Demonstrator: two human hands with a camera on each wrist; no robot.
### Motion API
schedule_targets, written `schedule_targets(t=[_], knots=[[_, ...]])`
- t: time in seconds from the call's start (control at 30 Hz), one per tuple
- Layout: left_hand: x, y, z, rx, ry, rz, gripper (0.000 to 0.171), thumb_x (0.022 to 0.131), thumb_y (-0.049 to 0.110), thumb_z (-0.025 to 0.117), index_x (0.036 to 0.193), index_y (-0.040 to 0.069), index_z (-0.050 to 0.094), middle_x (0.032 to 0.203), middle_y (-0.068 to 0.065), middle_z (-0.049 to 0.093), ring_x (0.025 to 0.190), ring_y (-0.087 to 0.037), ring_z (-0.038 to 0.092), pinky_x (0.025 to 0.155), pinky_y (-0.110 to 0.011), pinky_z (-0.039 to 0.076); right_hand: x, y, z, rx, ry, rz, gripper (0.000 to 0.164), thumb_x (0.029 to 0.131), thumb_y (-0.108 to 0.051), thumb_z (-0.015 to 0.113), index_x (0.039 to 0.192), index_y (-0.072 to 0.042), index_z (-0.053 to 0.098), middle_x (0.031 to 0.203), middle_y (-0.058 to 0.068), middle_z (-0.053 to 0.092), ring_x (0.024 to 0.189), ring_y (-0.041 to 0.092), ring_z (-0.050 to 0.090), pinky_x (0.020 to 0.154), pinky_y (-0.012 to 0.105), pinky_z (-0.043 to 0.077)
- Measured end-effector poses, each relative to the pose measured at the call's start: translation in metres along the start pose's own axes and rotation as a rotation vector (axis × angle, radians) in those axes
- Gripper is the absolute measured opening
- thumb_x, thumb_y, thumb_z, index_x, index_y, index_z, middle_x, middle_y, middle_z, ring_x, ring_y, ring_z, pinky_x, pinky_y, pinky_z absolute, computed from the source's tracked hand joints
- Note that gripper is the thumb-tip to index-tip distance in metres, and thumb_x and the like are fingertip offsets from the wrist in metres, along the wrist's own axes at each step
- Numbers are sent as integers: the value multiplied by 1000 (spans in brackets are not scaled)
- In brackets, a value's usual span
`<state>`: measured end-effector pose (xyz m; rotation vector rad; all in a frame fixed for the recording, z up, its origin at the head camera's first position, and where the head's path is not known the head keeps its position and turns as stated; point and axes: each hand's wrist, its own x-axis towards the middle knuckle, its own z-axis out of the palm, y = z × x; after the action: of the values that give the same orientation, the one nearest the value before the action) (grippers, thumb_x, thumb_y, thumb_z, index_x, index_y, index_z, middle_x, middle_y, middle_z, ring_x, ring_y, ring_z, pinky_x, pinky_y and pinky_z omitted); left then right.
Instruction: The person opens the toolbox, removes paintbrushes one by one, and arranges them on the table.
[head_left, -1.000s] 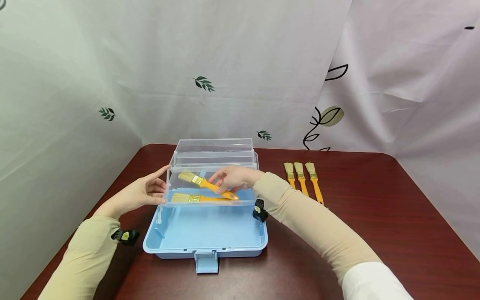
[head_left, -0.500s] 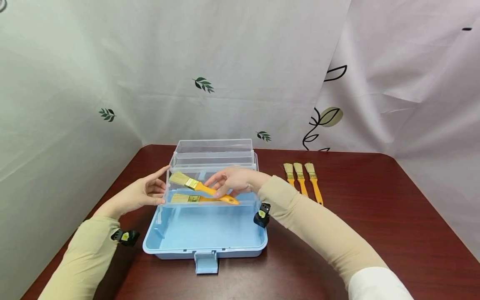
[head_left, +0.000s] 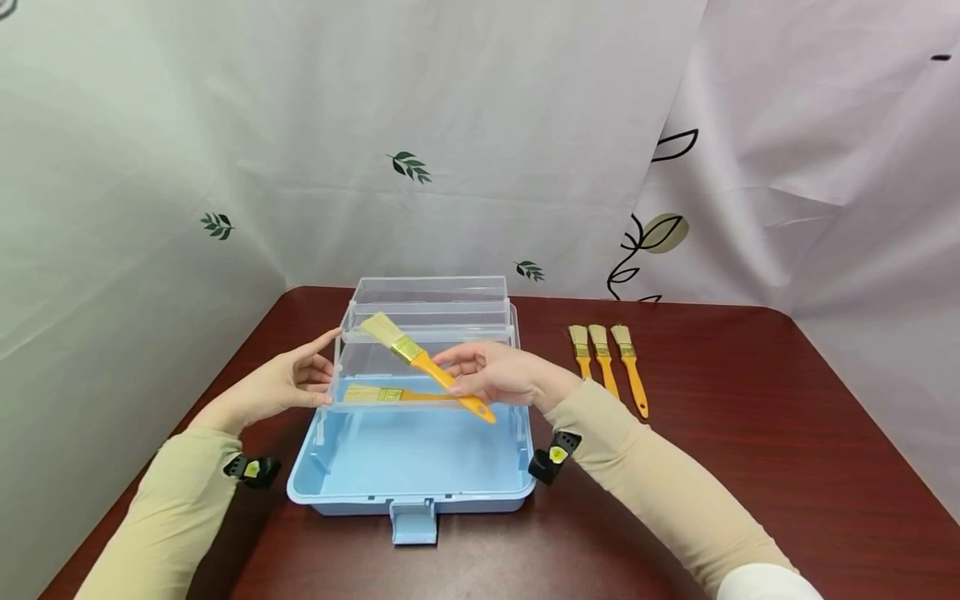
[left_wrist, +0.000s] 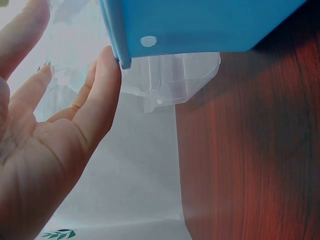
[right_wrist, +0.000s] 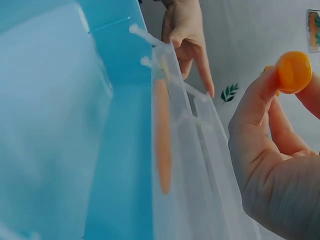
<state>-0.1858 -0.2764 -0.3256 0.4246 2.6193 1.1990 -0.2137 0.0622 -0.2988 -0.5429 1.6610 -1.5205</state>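
Observation:
My right hand pinches the orange handle of a paintbrush between thumb and fingers. The brush slants over the clear trays, bristles up and to the left. In the right wrist view its rounded handle end points at the camera. A second paintbrush lies in the front clear tray of the blue toolbox. My left hand touches the left end of the trays, index finger stretched toward the back corner and thumb at the front corner. Its fingers look mostly straight.
Three more paintbrushes lie side by side on the dark red table, right of the box. Further clear trays rise in steps behind the front one. A latch hangs at the box's front. A pale curtain surrounds the table.
The held paintbrush first shifted slightly left, then rose out of the front tray, tilting more steeply. My right hand has drawn back to the right with it. My left hand has stayed put.

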Motion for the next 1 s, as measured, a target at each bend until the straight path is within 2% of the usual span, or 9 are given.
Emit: schedule_targets(t=[0.07, 0.17, 0.3, 0.5, 0.67, 1.0], knots=[[0, 0, 0, 0, 0, -1, 103, 78, 20, 78, 154, 17, 9, 110, -18, 50, 98, -25, 57, 81, -21, 53, -5, 4, -2, 36, 6, -19, 49, 91, 6, 51, 139, 2, 40, 126, 25, 52, 92, 15, 58, 74, 23, 53], [0, 1, -1, 1, 0, 0, 103, 78, 20, 78, 154, 18, 8, 110, -18, 50, 98, -25, 57, 81, -21, 53, -11, 10, -5, 74, 18, -40, 50, 90, 6, 50, 139, 3, 39, 116, 15, 58, 90, 14, 58, 71, 22, 53], [0, 1, -1, 2, 0, -2, 103, 78, 21, 78, 154, 19, 9, 111, -18, 50, 99, -25, 57, 81, -21, 53, -17, 17, -8, 113, 14, -58, 53, 89, 7, 50, 140, 4, 36, 109, 5, 58, 88, 13, 56, 69, 21, 52], [0, 1, 0, -9, -2, -5, 103, 78, 20, 78, 154, 19, 8, 111, -19, 50, 99, -26, 57, 82, -22, 53, -29, 27, -11, 153, 2, -80, 55, 89, 2, 57, 139, 5, 35, 102, 0, 59, 86, 10, 58, 72, 20, 52], [-1, 0, 0, 0, 1, -3, 103, 78, 21, 78, 154, 19, 9, 111, -18, 50, 99, -25, 57, 82, -22, 53, -39, 35, -15, 187, -2, -110, 57, 88, -2, 63, 138, 5, 36, 102, 0, 60, 85, 9, 59, 73, 22, 53], [0, -1, -1, -7, -2, -2, 103, 78, 21, 78, 154, 17, 8, 110, -19, 50, 99, -26, 57, 80, -18, 51, -56, 48, -26, 237, 25, -149, 36, 87, -2, 65, 120, -14, 55, 95, -1, 60, 78, 9, 61, 71, 25, 55]])
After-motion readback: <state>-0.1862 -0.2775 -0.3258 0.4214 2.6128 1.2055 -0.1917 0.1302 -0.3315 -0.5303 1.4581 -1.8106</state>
